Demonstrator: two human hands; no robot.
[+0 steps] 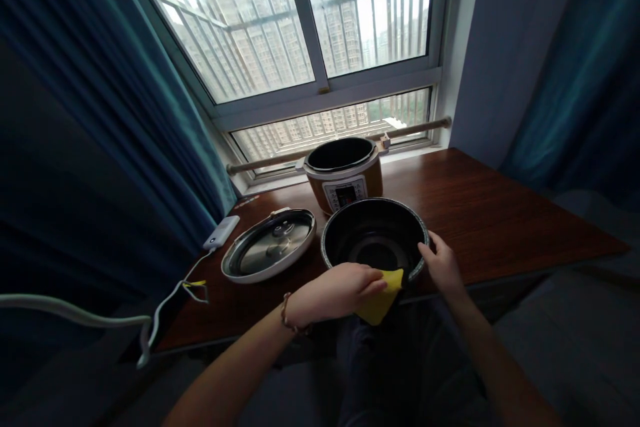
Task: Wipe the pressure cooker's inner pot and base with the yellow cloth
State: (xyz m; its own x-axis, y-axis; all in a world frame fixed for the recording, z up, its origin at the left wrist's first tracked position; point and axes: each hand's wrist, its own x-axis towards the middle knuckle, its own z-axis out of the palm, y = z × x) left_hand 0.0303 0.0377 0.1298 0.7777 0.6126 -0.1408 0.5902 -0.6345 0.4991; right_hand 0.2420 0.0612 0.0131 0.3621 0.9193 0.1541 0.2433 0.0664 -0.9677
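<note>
A dark round inner pot (375, 227) with a speckled rim is tilted towards me near the table's front edge. My right hand (443, 263) grips its rim on the right side, thumb on the inner wall. In my left hand (345, 290) is a yellow cloth (383, 303), pinched and draped over the pot's near rim. A bracelet circles the left wrist. Behind the pot stands a pressure cooker body (370, 180), brown and white with a control panel, its top uncovered. To the left, the cooker's lid (270, 247) lies with its metal underside up.
The brown wooden table (490, 213) reaches to the window sill. A white power strip (221, 233) with a white cable (170, 297) lies at the left edge. Blue curtains (165, 80) hang at both sides, and a horizontal rail (275, 159) crosses the lower window.
</note>
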